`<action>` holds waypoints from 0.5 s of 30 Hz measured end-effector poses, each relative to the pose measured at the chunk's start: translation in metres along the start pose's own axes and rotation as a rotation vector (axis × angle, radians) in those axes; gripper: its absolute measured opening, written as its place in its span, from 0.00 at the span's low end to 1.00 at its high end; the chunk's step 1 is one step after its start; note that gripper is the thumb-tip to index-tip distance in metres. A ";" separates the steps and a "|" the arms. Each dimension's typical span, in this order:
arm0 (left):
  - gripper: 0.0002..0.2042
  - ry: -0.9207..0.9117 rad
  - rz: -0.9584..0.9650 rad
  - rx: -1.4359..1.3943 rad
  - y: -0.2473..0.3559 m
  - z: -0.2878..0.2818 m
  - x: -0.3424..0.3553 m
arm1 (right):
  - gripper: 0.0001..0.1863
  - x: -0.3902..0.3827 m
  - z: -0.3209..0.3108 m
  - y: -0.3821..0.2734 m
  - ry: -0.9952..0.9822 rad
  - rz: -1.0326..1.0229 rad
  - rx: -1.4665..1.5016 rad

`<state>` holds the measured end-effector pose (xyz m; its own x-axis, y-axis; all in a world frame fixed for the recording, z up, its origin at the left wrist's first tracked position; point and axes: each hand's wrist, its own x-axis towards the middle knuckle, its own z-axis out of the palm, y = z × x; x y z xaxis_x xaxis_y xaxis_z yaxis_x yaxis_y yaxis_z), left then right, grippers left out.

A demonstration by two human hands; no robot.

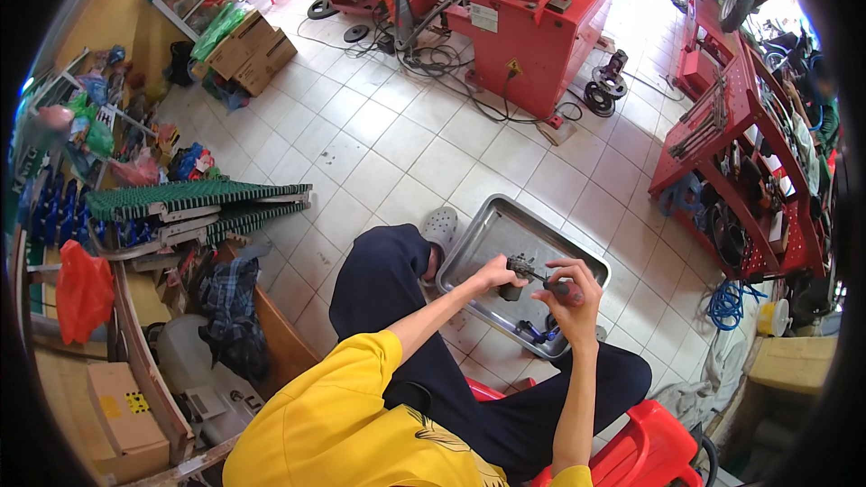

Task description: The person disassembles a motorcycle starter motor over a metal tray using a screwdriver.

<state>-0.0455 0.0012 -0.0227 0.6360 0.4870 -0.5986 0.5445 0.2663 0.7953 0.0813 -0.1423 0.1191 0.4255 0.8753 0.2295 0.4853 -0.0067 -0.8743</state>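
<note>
My left hand grips a dark metal part above a steel tray on the tiled floor. My right hand holds a screwdriver with a red and dark handle, its shaft pointing left at the part; whether the tip touches it I cannot tell. Some blue and black pieces lie in the tray below my hands. My legs in dark trousers are spread on either side, near the tray.
A red machine with cables stands ahead. A red rack and blue hose are at right. Folded green chairs, cardboard boxes and a bench with bags are at left. A red plastic chair is under me.
</note>
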 end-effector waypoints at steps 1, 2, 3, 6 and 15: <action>0.19 0.021 0.003 0.002 -0.001 0.000 -0.001 | 0.20 -0.001 -0.001 0.002 -0.052 0.063 0.082; 0.19 0.042 0.005 0.005 -0.003 -0.001 -0.001 | 0.20 -0.001 -0.002 0.003 -0.105 0.127 0.164; 0.19 0.026 0.012 -0.008 -0.001 -0.002 -0.002 | 0.21 0.000 -0.003 0.001 -0.125 0.106 0.162; 0.20 -0.007 0.012 -0.036 0.000 -0.002 -0.002 | 0.22 0.002 -0.007 -0.004 -0.135 0.048 0.121; 0.19 -0.045 0.037 -0.028 -0.010 0.000 0.009 | 0.21 0.003 0.002 0.001 0.007 -0.073 -0.027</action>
<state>-0.0458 0.0031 -0.0359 0.6795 0.4595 -0.5719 0.5049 0.2726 0.8190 0.0816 -0.1386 0.1182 0.3937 0.8707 0.2949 0.5357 0.0434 -0.8433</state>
